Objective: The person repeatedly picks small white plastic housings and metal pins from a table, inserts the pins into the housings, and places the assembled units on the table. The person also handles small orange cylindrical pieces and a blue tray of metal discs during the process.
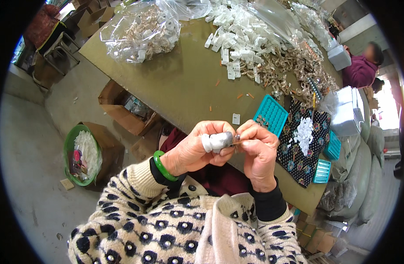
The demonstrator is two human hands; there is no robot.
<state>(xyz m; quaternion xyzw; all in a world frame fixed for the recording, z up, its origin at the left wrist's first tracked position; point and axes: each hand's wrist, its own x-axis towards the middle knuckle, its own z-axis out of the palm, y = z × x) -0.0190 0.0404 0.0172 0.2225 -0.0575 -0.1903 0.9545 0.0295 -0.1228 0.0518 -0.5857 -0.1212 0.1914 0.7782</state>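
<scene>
My left hand (197,147), with a green bangle (165,166) at the wrist, is held up near the table's front edge. One of its digits wears a white wrapping (217,141) with a grey, dirty tip. Meeting it from the right, my right hand (259,152) has its thumb and fingers pinched together. Between the fingertips of both hands is a small dark part with a copper-coloured bit (236,140); its exact kind is too small to tell. Just beyond the hands, a small white plastic piece (235,119) lies on the table.
A teal tray (272,115) with small round metal parts lies beside a dark patterned cloth (294,163) bearing white pieces (304,134). White plastic housings (241,44) and copper-coloured strips (281,75) are heaped farther back. A green basket (66,152) stands left; another person (362,70) sits far right.
</scene>
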